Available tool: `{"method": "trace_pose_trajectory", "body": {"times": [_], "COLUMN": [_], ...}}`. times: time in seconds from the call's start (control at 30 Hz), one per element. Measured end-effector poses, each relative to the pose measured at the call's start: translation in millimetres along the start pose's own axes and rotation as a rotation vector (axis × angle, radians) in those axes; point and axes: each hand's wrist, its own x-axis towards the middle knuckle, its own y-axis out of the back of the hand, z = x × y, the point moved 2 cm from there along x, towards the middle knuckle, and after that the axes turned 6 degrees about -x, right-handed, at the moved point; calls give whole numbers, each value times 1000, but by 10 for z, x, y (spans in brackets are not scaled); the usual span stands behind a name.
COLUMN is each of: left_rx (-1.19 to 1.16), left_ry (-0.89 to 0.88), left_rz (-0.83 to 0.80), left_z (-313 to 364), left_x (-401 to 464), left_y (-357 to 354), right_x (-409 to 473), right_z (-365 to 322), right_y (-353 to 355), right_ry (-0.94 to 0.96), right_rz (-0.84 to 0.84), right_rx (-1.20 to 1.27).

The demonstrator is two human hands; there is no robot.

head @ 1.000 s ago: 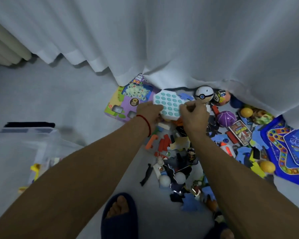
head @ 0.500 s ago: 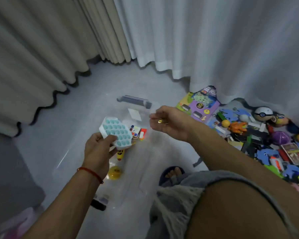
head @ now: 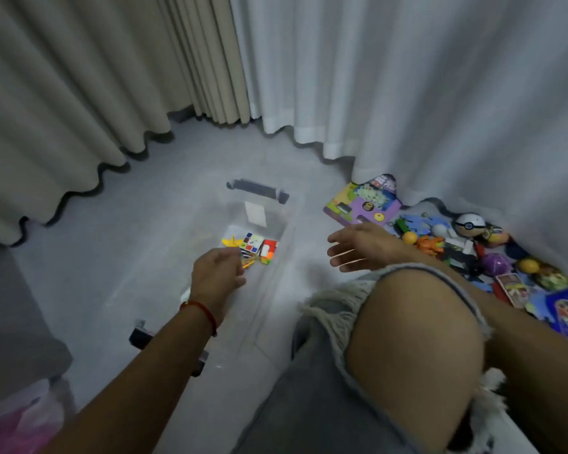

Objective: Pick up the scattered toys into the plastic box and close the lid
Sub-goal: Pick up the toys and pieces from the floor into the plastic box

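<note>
Two hands over the job, well apart. Left hand (head: 217, 273) hangs above the clear plastic box (head: 286, 224), fingers loosely curled; cannot tell whether it holds anything. Right hand (head: 358, 247), fingers spread and empty, lies between box and toy pile (head: 473, 253). Puzzle cubes (head: 259, 249) sit inside the box. Most toys remain right of the box, against the white curtain (head: 440, 93). Advice: gather several per reach, balls first. No lid seen. Pale grey floor (head: 128, 224), dim corner, beige drape left of box.
</note>
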Motion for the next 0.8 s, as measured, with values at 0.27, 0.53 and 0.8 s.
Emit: {"method": "trace_pose_trajectory", "body": {"times": [0.27,0.53,0.8], "left_rx": [229,588,1073], "left_ry": [33,-20,-422], "left_rz": [-603,-849,-1028], "left_z": [434,-8,-969], "left_x": [-343,-349,97], "left_y": [-1891,-3343,-4720], "right_x": [-824,-1214,-77], "right_z": [798,1607,2703], "right_y": [1901,3166,3250], "right_ry": [-149,-349,-221], "right_rz": [306,369,428], "right_rx": [-622,-829,-902]}}
